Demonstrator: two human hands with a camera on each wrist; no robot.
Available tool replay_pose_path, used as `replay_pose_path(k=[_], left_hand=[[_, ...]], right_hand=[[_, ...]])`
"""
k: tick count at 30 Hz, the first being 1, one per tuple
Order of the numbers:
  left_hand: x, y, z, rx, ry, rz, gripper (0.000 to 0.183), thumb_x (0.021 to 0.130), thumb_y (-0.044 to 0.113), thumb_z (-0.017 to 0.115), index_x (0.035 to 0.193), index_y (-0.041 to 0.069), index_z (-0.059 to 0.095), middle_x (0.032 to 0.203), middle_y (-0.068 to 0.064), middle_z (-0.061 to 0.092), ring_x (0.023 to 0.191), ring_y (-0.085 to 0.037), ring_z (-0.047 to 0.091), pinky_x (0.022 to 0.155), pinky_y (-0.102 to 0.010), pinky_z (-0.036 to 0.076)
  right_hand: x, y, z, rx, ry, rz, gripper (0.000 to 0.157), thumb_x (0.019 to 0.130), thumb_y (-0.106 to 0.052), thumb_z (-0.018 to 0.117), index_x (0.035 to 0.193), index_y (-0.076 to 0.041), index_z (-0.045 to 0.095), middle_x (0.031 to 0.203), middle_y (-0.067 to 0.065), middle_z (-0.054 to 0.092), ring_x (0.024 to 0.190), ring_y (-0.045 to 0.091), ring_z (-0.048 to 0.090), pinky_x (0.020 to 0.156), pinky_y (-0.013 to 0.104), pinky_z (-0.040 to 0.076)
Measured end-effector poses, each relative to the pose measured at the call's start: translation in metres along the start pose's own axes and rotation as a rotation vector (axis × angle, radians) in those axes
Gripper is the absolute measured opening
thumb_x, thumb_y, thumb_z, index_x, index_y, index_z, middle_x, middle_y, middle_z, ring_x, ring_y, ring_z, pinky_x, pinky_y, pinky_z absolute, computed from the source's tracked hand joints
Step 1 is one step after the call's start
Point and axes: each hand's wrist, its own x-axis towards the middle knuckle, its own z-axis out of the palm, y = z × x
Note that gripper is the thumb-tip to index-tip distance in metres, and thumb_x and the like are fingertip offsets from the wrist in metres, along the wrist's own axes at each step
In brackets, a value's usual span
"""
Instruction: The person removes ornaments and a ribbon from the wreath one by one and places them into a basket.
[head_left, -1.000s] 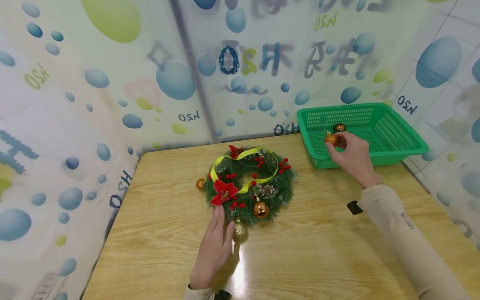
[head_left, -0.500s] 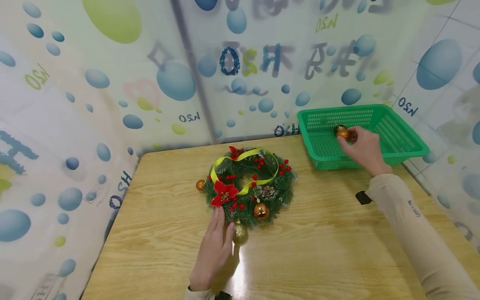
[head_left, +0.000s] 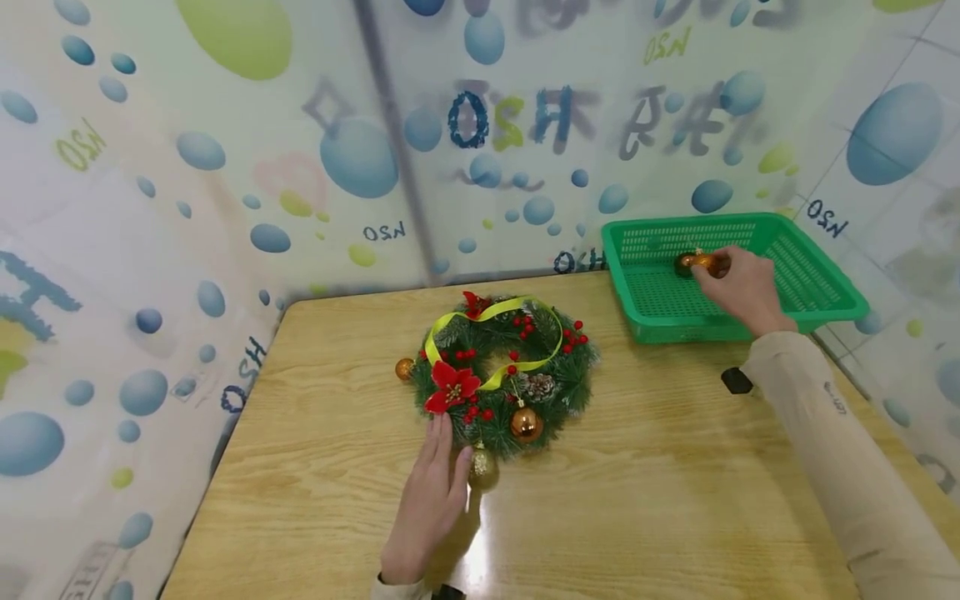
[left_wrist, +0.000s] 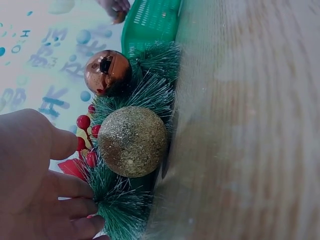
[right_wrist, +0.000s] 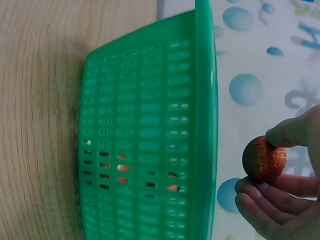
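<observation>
Round wreath of green artificial pine (head_left: pixel 487 335) is lying on a pale wooden bench (head_left: pixel 315 467), a small orange ball (head_left: pixel 404 369) sitting at its left edge. The left hand (head_left: pixel 427 504), fingers outstretched and gripping nothing, is touching its near-left side by a red poinsettia flower (head_left: pixel 453 387). Rightward, the right hand (head_left: pixel 742 287) is pinching a round orange glitter bauble (head_left: pixel 702 262) over a green slotted plastic basket (head_left: pixel 705 332). The wreath is probably feeling light and springy, its frame offering the surest hold; the bauble is likely proving light, stiff and breakable, suiting gentle fingertips around its sides.
</observation>
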Motion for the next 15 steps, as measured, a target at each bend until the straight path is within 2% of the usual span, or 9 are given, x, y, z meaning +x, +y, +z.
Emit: replay_pose_path(k=[5,9,15], left_hand=[[0.000,0.000,0.000,0.004,0.003,0.000,0.067,0.110,0.040,0.037,0.158,-0.004,0.023,0.167,-0.019,0.019,0.155,-0.038,0.019,0.126,-0.053,0.022],[0.000,0.000,0.000,0.002,0.014,0.011,0.067,0.110,0.040,0.038,0.157,-0.005,0.023,0.166,-0.020,0.020,0.155,-0.038,0.020,0.126,-0.053,0.023],[0.000,-0.001,0.000,0.005,0.019,0.018,0.066,0.110,0.038,0.039,0.157,-0.006,0.024,0.166,-0.021,0.021,0.155,-0.039,0.021,0.126,-0.053,0.023]], right_hand=[[0.008,0.011,0.000,-0.024,-0.019,0.022,0.050,0.102,-0.034,0.051,0.116,0.013,0.060,0.104,0.036,0.066,0.087,0.045,0.063,0.073,0.058,0.051],[0.014,0.018,0.001,-0.042,-0.012,0.030,0.049,0.101,-0.033,0.050,0.113,0.013,0.061,0.101,0.035,0.066,0.079,0.041,0.062,0.063,0.049,0.050],[0.018,0.026,0.003,-0.035,0.010,0.052,0.047,0.101,-0.031,0.051,0.113,0.014,0.059,0.103,0.036,0.064,0.082,0.043,0.060,0.062,0.047,0.049]])
